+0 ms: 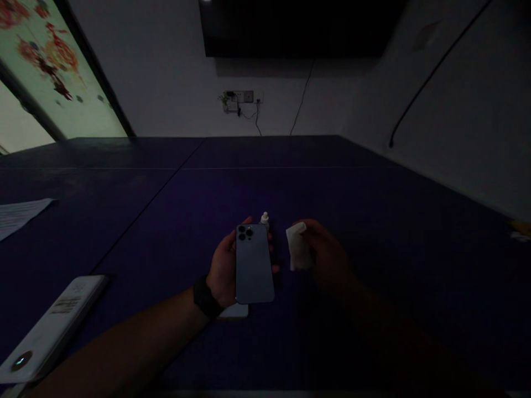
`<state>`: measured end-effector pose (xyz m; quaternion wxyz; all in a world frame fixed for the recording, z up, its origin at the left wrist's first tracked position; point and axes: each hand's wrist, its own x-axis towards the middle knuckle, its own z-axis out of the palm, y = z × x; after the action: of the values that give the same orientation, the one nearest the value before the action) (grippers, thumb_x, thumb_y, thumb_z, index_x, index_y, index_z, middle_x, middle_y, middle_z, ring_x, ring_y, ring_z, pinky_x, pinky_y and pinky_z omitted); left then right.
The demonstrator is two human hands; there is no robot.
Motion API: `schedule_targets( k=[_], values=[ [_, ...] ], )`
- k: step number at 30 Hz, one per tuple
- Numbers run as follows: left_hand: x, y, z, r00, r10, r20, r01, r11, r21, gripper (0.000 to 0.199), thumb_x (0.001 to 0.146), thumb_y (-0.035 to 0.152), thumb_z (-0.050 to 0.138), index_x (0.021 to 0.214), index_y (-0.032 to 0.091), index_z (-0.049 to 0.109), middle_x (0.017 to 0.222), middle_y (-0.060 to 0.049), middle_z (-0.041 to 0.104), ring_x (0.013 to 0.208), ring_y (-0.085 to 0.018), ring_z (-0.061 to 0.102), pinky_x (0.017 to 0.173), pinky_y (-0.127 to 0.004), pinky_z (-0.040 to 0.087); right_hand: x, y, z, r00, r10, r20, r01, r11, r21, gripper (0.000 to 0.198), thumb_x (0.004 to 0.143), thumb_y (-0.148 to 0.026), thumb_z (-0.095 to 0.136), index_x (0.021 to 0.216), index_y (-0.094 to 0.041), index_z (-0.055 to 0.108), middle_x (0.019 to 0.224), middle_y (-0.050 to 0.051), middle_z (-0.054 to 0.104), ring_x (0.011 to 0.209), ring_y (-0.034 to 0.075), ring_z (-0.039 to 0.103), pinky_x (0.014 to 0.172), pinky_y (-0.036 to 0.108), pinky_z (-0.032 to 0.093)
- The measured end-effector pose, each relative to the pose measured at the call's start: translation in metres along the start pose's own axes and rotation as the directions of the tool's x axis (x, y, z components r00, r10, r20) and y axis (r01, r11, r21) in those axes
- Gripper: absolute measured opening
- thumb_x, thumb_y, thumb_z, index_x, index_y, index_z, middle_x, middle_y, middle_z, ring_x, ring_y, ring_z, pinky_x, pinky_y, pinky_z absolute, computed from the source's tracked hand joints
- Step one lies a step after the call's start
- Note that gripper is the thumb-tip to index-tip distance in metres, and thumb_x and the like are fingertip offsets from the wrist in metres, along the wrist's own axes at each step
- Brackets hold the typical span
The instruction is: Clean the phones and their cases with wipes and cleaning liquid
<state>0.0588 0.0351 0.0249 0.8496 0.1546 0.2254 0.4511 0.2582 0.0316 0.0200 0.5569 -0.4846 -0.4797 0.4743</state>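
Note:
My left hand (223,271) holds a blue-grey smartphone (254,268), its back with the camera cluster facing up toward me. Fingertips wrap around the phone's right edge. To the right, my right hand (327,251) pinches a small white cloth or tissue (298,249), apart from the phone. Behind the phone's top edge stands a small white-capped bottle (265,219), partly hidden. Under my left wrist a flat white object (234,311) lies on the table, mostly covered.
A long white device (56,320) with a round lit button lies at the left on the dark blue table (232,182). Printed paper (22,215) rests farther left. On the back wall are sockets with cables (240,98) and a large dark screen (298,27).

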Motion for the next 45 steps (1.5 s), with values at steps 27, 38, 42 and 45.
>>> schedule_targets(
  k=[27,38,42,45],
  values=[
    [0.001,0.018,0.002,0.985,0.164,-0.06,-0.157,0.982,0.105,0.048,0.101,0.041,0.042,0.149,0.036,0.042,0.116,-0.008,0.07,0.091,-0.025,0.071,0.077,-0.051,0.061,0.079,0.062,-0.036,0.993,0.113,-0.016,-0.113,0.962,-0.247,0.037,0.068,-0.04,0.068,0.098,-0.024,0.056,0.083,0.001,0.067,0.06,0.016,0.059,0.054,0.027,0.044],
    [-0.001,0.017,0.002,0.989,0.145,-0.018,-0.143,0.985,0.095,0.048,0.101,0.04,0.046,0.148,0.035,0.041,0.116,-0.009,0.07,0.091,-0.025,0.072,0.076,-0.047,0.061,0.091,0.06,-0.016,0.964,-0.257,-0.063,0.178,0.805,-0.566,0.014,0.066,-0.025,0.074,0.066,-0.023,0.061,0.086,0.005,0.065,0.099,0.028,0.056,0.099,0.045,0.038],
    [-0.003,0.013,0.003,0.989,0.137,-0.058,-0.129,0.984,0.121,0.045,0.101,0.042,0.045,0.146,0.035,0.042,0.113,-0.008,0.07,0.091,-0.024,0.072,0.078,-0.049,0.061,0.069,0.036,-0.011,0.947,-0.301,-0.115,0.18,0.79,-0.586,0.012,0.083,-0.031,0.06,0.075,-0.023,0.061,0.091,0.008,0.064,0.097,0.027,0.058,0.095,0.043,0.042],
    [-0.006,0.006,0.005,0.982,0.141,-0.122,-0.124,0.982,0.14,0.043,0.101,0.045,0.045,0.143,0.034,0.046,0.109,-0.007,0.07,0.089,-0.024,0.071,0.08,-0.049,0.06,0.032,0.019,0.004,0.972,-0.234,-0.029,0.179,0.815,-0.551,0.019,0.089,-0.04,0.057,0.084,-0.023,0.064,0.082,0.004,0.065,0.076,0.021,0.061,0.075,0.037,0.048]
  ],
)
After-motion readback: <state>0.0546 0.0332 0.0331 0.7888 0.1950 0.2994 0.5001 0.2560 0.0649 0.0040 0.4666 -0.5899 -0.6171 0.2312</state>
